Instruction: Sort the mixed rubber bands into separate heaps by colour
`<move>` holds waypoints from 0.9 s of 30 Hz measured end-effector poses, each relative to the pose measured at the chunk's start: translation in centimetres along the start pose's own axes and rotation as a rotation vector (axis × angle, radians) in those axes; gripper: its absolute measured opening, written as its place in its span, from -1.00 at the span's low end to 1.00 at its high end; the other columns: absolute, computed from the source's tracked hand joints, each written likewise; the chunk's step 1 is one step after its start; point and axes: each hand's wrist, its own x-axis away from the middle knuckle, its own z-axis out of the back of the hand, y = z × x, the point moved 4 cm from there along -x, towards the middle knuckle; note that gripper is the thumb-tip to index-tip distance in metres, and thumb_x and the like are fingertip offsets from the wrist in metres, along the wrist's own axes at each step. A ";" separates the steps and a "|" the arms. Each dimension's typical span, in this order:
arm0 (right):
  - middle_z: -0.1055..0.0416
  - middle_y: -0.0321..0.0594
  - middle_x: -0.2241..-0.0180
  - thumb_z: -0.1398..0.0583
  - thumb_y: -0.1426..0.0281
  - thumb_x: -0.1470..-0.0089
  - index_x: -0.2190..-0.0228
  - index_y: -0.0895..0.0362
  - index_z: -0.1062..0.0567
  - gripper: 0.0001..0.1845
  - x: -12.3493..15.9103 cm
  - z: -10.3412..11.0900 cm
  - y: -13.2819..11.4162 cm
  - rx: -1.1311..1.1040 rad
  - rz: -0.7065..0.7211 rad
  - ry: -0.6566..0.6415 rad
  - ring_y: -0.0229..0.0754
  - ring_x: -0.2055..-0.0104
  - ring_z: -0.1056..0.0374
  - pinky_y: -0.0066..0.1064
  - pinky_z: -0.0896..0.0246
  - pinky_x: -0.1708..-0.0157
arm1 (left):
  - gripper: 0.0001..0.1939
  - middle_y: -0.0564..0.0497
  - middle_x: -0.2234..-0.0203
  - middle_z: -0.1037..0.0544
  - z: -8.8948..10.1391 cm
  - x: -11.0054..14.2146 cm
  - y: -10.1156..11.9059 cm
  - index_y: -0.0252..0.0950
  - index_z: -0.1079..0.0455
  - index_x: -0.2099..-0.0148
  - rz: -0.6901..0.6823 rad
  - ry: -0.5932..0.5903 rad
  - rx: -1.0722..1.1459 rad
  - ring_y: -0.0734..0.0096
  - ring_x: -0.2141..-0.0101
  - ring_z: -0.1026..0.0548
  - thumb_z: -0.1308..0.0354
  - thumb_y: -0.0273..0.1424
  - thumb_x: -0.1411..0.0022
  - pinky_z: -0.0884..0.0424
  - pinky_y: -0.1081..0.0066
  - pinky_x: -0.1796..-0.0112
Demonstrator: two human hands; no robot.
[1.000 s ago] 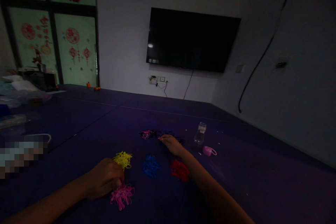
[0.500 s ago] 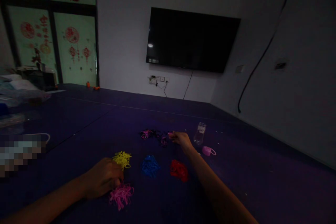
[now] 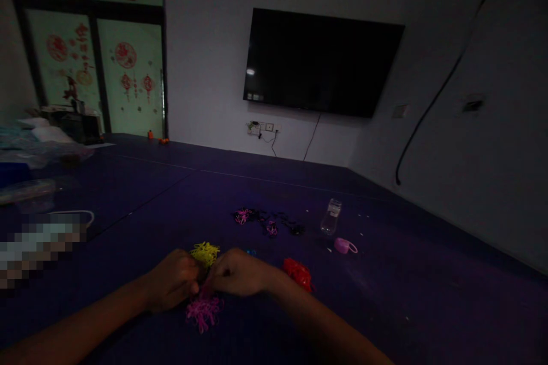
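Above a pile of pink rubber bands [image 3: 202,315] my two hands meet, fingertips nearly touching. My right hand [image 3: 240,272] is closed in a pinch, with some pink bands at its fingertips. Fingers curled, my left hand [image 3: 173,280] rests beside the same pile; whatever it holds is hidden. Just behind the hands lies a pile of yellow rubber bands [image 3: 206,253]. The right hand and forearm cover most of a blue pile [image 3: 251,252]. A red pile [image 3: 298,274] shows past the right wrist. Farther back, pink and black bands [image 3: 243,215] lie mixed and scattered.
A clear plastic bottle [image 3: 331,217] and a pink cap with a loop [image 3: 342,246] stand to the right on the purple tabletop [image 3: 385,308]. Plastic bags [image 3: 47,140] and a blurred-out object [image 3: 43,245] are at the left. A television [image 3: 321,63] hangs ahead.
My right hand has come back from the mixed pink and black bands to the pink pile beside my left hand. It now covers most of the blue pile. The view has shifted slightly.
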 end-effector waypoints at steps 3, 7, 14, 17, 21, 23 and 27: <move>-0.49 -0.32 0.48 -0.13 0.40 -0.03 0.51 0.18 -0.56 -0.78 0.2 -0.3 -0.1 -0.003 0.012 0.004 -0.35 0.41 -0.35 -0.58 -0.16 0.41 | -0.37 0.08 0.72 -0.22 0.3 -0.4 0.4 -0.26 -0.09 0.54 -0.010 -0.020 0.033 0.48 0.69 -0.19 0.61 -0.11 -0.35 -0.02 0.40 0.61; -0.51 -0.28 0.46 -0.08 0.32 -0.09 0.45 0.18 -0.57 -0.70 0.9 1.0 -0.8 -0.090 -0.044 0.038 -0.36 0.42 -0.36 -0.56 -0.18 0.42 | -0.34 0.06 0.68 -0.30 0.2 -0.4 0.5 -0.27 -0.18 0.49 -0.013 -0.039 0.022 0.46 0.66 -0.26 0.63 -0.12 -0.35 -0.05 0.40 0.58; -0.50 -0.12 0.48 0.05 0.00 -0.10 0.46 0.24 -0.55 -0.38 2.6 7.7 1.6 -0.143 -0.138 0.505 -0.28 0.52 -0.37 -0.52 -0.12 0.57 | -0.32 0.02 0.61 -0.40 -0.6 0.4 -0.3 -0.27 -0.28 0.42 -0.010 -0.046 0.030 0.43 0.59 -0.35 0.58 -0.11 -0.36 -0.15 0.41 0.52; -0.49 -0.13 0.52 0.02 -0.01 -0.07 0.48 0.23 -0.55 -0.40 5.5 11.3 4.9 0.035 -0.226 0.824 -0.25 0.52 -0.36 -0.49 -0.13 0.53 | -0.33 0.02 0.61 -0.40 -1.0 0.6 -0.3 -0.27 -0.28 0.40 -0.035 -0.057 0.067 0.42 0.58 -0.34 0.59 -0.11 -0.35 -0.17 0.42 0.50; -0.47 -0.16 0.53 -0.01 0.16 -0.10 0.54 0.14 -0.54 -0.56 9.3 13.3 8.7 0.485 -0.406 0.938 -0.16 0.43 -0.38 -0.45 -0.12 0.47 | -0.31 0.01 0.62 -0.39 -1.4 0.7 -0.1 -0.27 -0.28 0.40 -0.028 -0.069 0.090 0.42 0.58 -0.33 0.60 -0.08 -0.33 -0.19 0.43 0.48; -0.49 -0.16 0.43 -0.04 0.25 -0.09 0.46 0.10 -0.55 -0.67 10.3 13.1 9.7 0.630 -0.440 0.886 -0.15 0.34 -0.38 -0.44 -0.15 0.39 | -0.31 0.01 0.63 -0.39 -1.5 0.7 -0.1 -0.27 -0.28 0.41 -0.026 -0.088 0.093 0.42 0.58 -0.34 0.59 -0.08 -0.33 -0.21 0.43 0.46; -0.47 -0.20 0.22 -0.09 0.41 -0.03 0.27 0.04 -0.54 -0.74 10.2 12.2 10.3 0.678 -0.340 0.754 -0.16 0.19 -0.36 -0.40 -0.19 0.21 | -0.29 0.01 0.62 -0.40 -1.3 0.7 -0.2 -0.27 -0.32 0.38 -0.023 -0.069 0.102 0.41 0.58 -0.36 0.60 -0.07 -0.33 -0.23 0.43 0.45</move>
